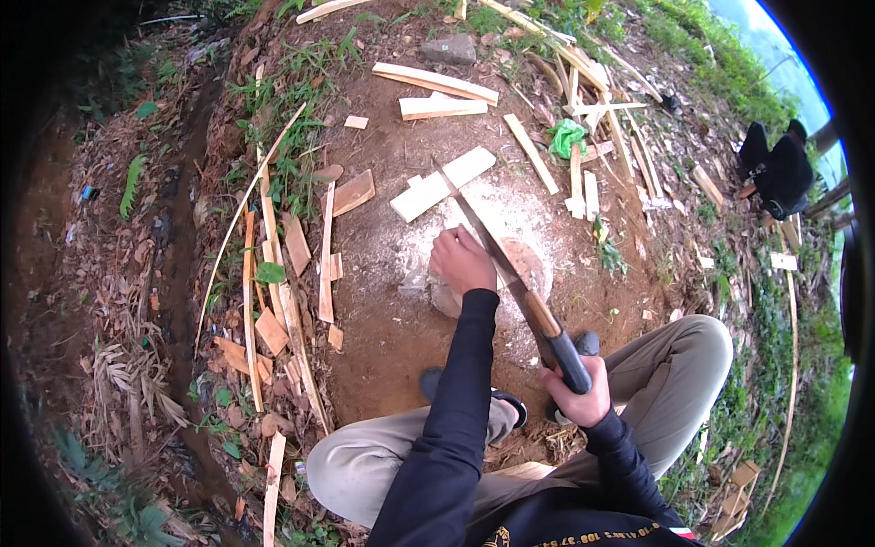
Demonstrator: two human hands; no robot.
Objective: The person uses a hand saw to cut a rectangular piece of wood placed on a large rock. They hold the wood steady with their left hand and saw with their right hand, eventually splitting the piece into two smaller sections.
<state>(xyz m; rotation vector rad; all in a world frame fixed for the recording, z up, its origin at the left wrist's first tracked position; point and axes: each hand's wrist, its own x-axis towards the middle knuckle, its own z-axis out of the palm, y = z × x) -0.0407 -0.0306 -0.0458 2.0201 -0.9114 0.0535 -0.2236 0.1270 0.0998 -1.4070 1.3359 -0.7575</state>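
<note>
My right hand (581, 390) is wrapped round the dark grip of a long machete (497, 246). Its narrow blade points away and to the left, and its tip passes over a pale wooden plank (419, 199) lying on the ground. My left hand (463, 260) is closed, fingers curled, low over the left side of a round chopping stump (529, 260) and beside the blade. Whatever it may hold is hidden under the fingers. White sawdust (519, 205) covers the stump's top and the soil around it.
Several offcuts and long strips (325, 255) lie to the left, beside a muddy ditch (187, 264). More boards (437, 84) lie farther off, near a grey stone (449, 49). A green plastic bag (567, 137) sits among sticks. Dark boots or bags (784, 169) stand at far right.
</note>
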